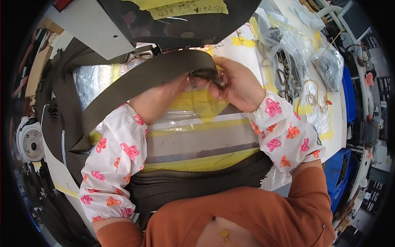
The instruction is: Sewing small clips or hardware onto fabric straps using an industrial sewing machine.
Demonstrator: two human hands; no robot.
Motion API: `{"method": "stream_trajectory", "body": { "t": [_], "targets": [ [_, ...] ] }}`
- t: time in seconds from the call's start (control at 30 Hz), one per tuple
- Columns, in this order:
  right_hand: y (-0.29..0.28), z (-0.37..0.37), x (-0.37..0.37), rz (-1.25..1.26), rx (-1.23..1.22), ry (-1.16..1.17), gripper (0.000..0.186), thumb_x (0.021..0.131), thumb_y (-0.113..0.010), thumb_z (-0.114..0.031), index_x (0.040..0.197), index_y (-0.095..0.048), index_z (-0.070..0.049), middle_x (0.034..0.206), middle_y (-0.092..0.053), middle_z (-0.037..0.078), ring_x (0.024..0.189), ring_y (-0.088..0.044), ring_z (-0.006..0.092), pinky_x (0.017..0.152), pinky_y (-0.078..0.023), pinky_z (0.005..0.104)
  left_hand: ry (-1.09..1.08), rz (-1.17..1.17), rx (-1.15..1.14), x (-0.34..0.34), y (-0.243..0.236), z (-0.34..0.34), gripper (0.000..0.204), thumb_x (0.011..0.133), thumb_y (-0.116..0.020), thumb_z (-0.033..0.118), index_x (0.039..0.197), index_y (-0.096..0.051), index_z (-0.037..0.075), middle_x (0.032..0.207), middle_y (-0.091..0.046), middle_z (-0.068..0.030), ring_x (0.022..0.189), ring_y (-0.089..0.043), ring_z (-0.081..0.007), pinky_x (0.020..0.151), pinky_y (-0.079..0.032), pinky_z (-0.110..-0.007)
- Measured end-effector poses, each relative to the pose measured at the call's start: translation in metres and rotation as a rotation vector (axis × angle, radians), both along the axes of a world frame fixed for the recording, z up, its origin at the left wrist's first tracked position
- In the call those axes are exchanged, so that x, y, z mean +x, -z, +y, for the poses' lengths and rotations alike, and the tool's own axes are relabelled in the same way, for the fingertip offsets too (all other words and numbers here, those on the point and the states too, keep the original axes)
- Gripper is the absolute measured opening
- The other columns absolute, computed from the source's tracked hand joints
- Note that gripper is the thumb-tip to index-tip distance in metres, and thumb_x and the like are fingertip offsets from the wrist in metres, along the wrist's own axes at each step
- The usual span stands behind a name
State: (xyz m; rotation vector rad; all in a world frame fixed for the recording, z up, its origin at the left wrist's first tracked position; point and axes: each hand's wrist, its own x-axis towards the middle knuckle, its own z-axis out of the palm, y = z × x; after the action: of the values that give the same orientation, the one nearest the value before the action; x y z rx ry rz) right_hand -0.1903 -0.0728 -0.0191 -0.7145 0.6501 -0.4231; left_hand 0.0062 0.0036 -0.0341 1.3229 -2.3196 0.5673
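Observation:
A wide, dark olive webbing strap (pixel 144 76) arches from the left side of the worktable to my hands. My right hand (pixel 238 82) is closed round its folded end, thumb and fingers pinching it. A small shiny piece, seemingly metal, shows at those fingertips, too blurred to name. My left hand (pixel 162 96) is just below the arch, smeared by motion, its fingertips closed against the folded part of the strap. Part of that hand is hidden by the webbing. In front of my body lies a stack of dark webbing pieces (pixel 197 181).
A dark machine housing (pixel 173 31) with yellow tape overhangs my hands. Clear plastic bags (pixel 288 53) with metal hooks lie at the right, beside blue bins (pixel 337 168). More webbing (pixel 66 107) is heaped at the left, near a white fan (pixel 32 140).

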Motion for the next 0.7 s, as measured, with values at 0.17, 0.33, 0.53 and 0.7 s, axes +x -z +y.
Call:
{"method": "stream_trajectory", "body": {
  "t": [0.17, 0.33, 0.53, 0.7],
  "targets": [
    [0.021, 0.008, 0.004, 0.145, -0.688, 0.175, 0.042, 0.073, -0.067, -0.015, 0.109, -0.05, 0.001, 0.081, -0.061, 0.011, 0.067, -0.058, 0.0164, 0.06, -0.048, 0.027, -0.1, -0.19, 0.014, -0.01, 0.0, -0.007, 0.029, 0.08, -0.061, 0.017, 0.108, -0.057, 0.01, 0.095, -0.059, -0.006, 0.077, -0.06, -0.0213, 0.069, -0.048, -0.03],
    [0.017, -0.017, 0.005, 0.49, -1.135, 0.093, 0.039, 0.068, -0.073, -0.016, 0.099, -0.059, 0.002, 0.079, -0.063, 0.008, 0.072, -0.058, 0.0132, 0.067, -0.046, 0.0251, 0.021, 0.111, 0.308, -0.014, 0.01, -0.014, 0.021, 0.082, -0.051, 0.009, 0.103, -0.054, 0.004, 0.087, -0.056, -0.0101, 0.081, -0.057, -0.0242, 0.072, -0.046, -0.03],
    [0.018, -0.039, -0.002, 0.474, -1.208, -0.114, 0.04, 0.069, -0.073, -0.013, 0.105, -0.06, 0.001, 0.081, -0.062, 0.004, 0.074, -0.054, 0.0104, 0.071, -0.045, 0.0245, 0.028, 0.269, 0.457, -0.011, 0.011, -0.019, 0.028, 0.084, -0.055, 0.01, 0.111, -0.055, 0.004, 0.098, -0.06, -0.0129, 0.087, -0.058, -0.0277, 0.077, -0.046, -0.033],
    [0.018, -0.044, -0.005, 0.483, -1.368, -0.157, 0.039, 0.072, -0.071, -0.016, 0.106, -0.06, -0.001, 0.081, -0.062, 0.007, 0.074, -0.054, 0.0133, 0.071, -0.044, 0.0245, 0.06, 0.193, 0.394, -0.01, 0.004, -0.017, 0.028, 0.085, -0.055, 0.013, 0.111, -0.057, 0.004, 0.097, -0.062, -0.0118, 0.089, -0.06, -0.0257, 0.08, -0.046, -0.031]
  ]
}}
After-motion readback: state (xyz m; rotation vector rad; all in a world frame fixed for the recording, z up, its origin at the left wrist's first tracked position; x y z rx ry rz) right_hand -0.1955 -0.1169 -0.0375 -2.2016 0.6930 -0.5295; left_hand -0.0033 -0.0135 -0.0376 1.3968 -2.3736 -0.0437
